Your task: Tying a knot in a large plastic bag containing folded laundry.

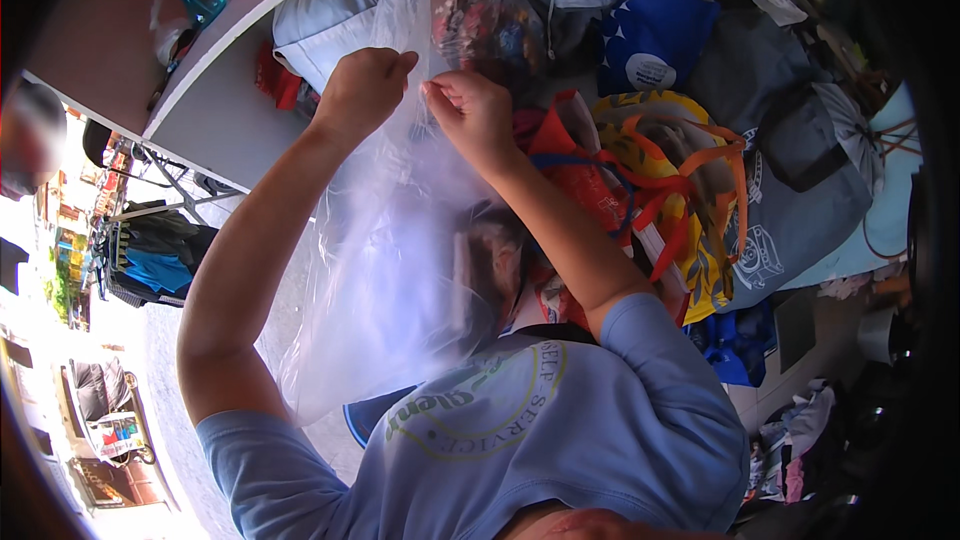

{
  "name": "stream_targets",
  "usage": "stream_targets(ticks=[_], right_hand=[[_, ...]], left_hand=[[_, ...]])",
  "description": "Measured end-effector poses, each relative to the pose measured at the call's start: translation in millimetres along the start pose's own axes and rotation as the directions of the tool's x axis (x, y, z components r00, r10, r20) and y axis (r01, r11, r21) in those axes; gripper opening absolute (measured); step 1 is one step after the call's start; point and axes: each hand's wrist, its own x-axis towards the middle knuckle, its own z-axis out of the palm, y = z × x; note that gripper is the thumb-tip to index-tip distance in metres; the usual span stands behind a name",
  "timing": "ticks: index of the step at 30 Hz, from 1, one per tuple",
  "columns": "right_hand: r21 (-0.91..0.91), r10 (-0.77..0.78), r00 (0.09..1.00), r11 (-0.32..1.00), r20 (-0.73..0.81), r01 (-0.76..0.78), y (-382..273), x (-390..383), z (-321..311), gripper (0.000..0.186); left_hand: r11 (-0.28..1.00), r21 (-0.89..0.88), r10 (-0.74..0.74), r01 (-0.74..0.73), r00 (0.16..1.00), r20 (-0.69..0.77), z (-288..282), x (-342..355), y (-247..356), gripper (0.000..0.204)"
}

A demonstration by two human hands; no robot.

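A large clear plastic bag (pixel 380 290) hangs in front of my chest, its neck gathered into a thin twist and its lower part blurred. My left hand (pixel 362 90) is closed at the left side of the neck, fingertips pinching the plastic. On the other side, my right hand (pixel 470 118) has its fingers curled against the same neck, a short gap from the left. Above both hands the loose top of the bag flares upward. Something pale and a brownish shape show through the film, too unclear to name.
A white shelf edge (pixel 215 35) curves across the upper left. Behind my hands sit a stuffed clear bag (pixel 483 15) and a blue bag (pixel 655 30). To the right are a yellow bag (pixel 715 240) with orange handles and a large grey tote bag (pixel 800 195).
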Motion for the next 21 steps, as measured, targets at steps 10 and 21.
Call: stream_targets(ticks=[10, 21], right_hand=[[-0.047, -0.026, 0.998, 0.999, -0.056, 0.023, 10, -1, -1, 0.011], [0.193, 0.149, 0.989, 0.970, 0.015, -0.149, 2, -3, -14, 0.015]], left_hand=[[0.976, 0.201, 0.094, -0.086, 0.995, -0.032, 8, 4, -2, 0.048], [0.986, -0.020, -0.160, 0.166, 0.972, 0.172, -6, 13, 13, 0.046]])
